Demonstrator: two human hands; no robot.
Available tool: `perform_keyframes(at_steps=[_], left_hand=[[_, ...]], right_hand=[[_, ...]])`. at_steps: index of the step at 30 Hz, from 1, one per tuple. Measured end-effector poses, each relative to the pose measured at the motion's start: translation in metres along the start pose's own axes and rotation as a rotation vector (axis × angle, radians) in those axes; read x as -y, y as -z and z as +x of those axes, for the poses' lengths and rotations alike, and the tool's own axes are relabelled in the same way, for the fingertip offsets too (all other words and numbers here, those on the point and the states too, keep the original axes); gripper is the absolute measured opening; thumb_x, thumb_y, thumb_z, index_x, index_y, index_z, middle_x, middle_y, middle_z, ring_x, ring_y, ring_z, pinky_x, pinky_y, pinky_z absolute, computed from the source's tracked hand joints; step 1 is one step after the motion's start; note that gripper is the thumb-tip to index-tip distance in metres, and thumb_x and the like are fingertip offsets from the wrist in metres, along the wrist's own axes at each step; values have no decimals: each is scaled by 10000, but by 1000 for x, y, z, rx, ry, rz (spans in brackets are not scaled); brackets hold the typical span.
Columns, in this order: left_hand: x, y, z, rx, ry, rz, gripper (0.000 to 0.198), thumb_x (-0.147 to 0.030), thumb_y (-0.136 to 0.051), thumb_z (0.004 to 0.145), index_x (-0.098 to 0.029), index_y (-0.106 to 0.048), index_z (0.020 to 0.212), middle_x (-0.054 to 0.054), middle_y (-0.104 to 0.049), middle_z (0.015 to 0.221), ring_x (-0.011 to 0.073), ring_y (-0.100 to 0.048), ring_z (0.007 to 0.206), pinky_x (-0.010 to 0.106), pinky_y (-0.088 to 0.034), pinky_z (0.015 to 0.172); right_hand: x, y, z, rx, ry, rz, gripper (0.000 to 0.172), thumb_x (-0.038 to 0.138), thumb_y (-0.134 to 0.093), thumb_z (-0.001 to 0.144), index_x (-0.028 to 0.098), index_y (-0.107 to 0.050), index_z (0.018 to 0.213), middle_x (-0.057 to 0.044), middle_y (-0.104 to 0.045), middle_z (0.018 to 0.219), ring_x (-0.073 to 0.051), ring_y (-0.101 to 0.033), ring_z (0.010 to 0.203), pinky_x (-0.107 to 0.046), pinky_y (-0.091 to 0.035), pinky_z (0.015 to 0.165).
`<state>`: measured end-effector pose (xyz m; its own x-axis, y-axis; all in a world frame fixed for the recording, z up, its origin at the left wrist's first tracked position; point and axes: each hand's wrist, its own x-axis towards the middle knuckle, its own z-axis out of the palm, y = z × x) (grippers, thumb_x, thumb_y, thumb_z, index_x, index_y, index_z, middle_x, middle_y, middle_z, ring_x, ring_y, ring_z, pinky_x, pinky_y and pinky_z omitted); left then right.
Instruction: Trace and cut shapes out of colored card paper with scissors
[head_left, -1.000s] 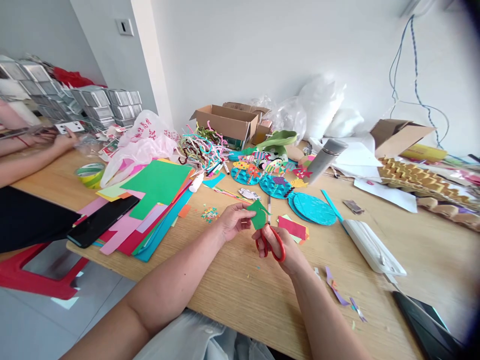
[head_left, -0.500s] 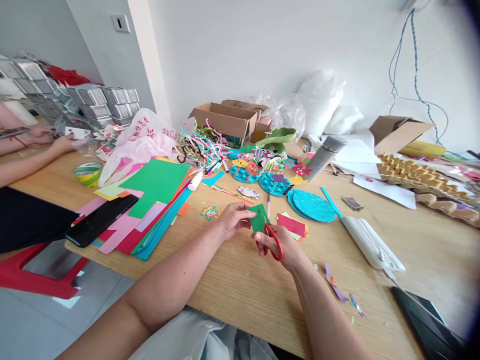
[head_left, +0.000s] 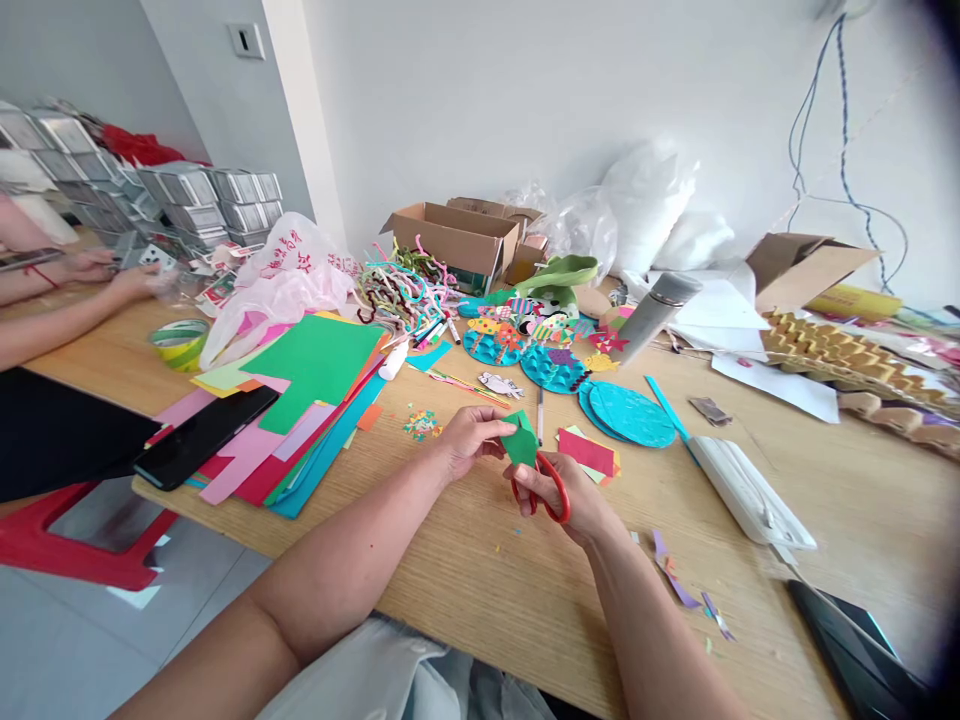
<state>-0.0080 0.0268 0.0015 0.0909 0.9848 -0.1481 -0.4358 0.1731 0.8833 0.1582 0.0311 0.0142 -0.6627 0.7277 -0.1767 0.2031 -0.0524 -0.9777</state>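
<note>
We pinch the small green paper cut-out (head_left: 520, 443) in our left hand (head_left: 469, 440), just above the bench (head_left: 480, 570). Our right hand (head_left: 559, 495), immediately right of it, grips the red-handled scissors (head_left: 551, 485), blades pointing up into the paper.

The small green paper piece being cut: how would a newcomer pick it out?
On the wooden table, look at the near middle, where the left hand meets the right hand holding red-handled scissors. The small green paper piece is pinched there, lifted off the table, unlike the large green sheet lying flat on the paper stack.

I see a green paper piece (head_left: 520, 443) and red-handled scissors (head_left: 551, 487) near me — teal discs (head_left: 628, 414) farther right, a green sheet (head_left: 319, 358) topping pink and blue papers left.
</note>
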Motion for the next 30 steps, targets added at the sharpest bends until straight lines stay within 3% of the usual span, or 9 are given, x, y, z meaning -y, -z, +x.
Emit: perform_keyframes(at_steps=[8,22,30], left_hand=[[1,-4,0,-64,-53,45,253,-327,-735,583,-120,-641,693,16,-626,648,98,-528,547,247,-399,565],[0,-8,-3,-36,-108,93,246,-329,-709,606,-116,-620,690,14,-613,647,97,-523,550,247,-398,564],[3,-7,-1,-22,-107,88,244,-329,-707,612,-121,-605,688,9,-606,639,95,-518,543,246,-393,563]], right_hand=[[3,-1,-1,13,-7,16,471,618,-687,667,161,-582,717,-10,-596,492,-119,-495,452,-244,-326,466],[3,0,0,1,-18,-8,402,533,-729,663,160,-604,742,7,-586,494,-111,-476,446,-238,-290,453],[10,-3,0,-26,-41,-38,348,473,-752,652,166,-587,651,11,-583,477,-114,-499,453,-238,-339,473]])
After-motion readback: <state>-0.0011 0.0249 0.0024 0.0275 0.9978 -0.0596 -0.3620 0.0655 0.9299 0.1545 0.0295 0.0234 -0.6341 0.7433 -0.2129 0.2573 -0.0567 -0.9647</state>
